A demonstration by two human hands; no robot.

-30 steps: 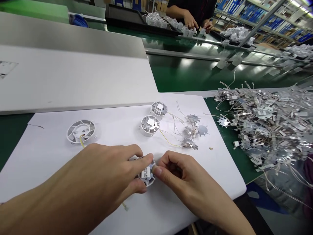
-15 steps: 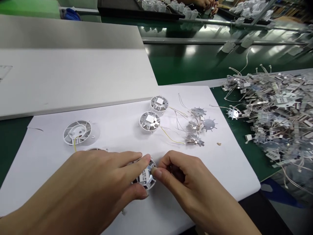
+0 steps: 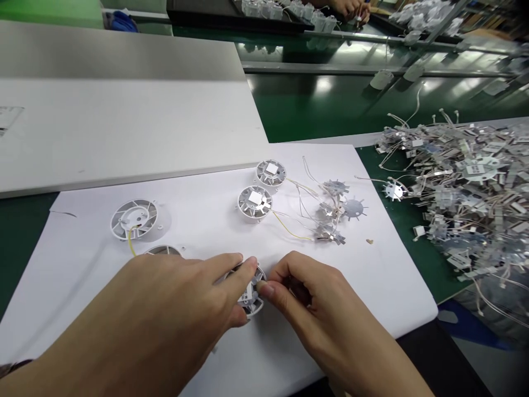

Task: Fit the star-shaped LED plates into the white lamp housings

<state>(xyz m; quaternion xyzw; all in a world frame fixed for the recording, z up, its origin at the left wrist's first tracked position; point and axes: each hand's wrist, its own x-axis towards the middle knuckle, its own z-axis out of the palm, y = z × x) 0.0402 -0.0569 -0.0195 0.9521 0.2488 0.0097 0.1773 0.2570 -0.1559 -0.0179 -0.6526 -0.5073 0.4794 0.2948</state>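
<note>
A round white fan-like housing [image 3: 259, 311] with a silvery metal plate in it lies on the white board under my hands. The fingers and thumb of my left hand [image 3: 182, 303] are closed round its left side and cover much of it. At its right rim, the thumb and forefinger of my right hand [image 3: 316, 306] are pinched together; whatever is between them is hidden. Two similar housings, one nearer [image 3: 255, 203] and one farther [image 3: 271, 173], hold metal plates with white blocks. Their wires run to several spiky silvery plates [image 3: 353, 208].
To the left are a housing with a yellow wire [image 3: 134, 219] and another housing [image 3: 163, 250], partly behind my left hand. A big heap of wired metal plates [image 3: 475, 193] lies on the right. A thick white panel [image 3: 124, 127] covers the back left. Another person's hands [image 3: 351, 8] show beyond.
The view has shifted slightly. My left fingers have moved a little on the housing, and my right hand keeps its pinch at the rim.
</note>
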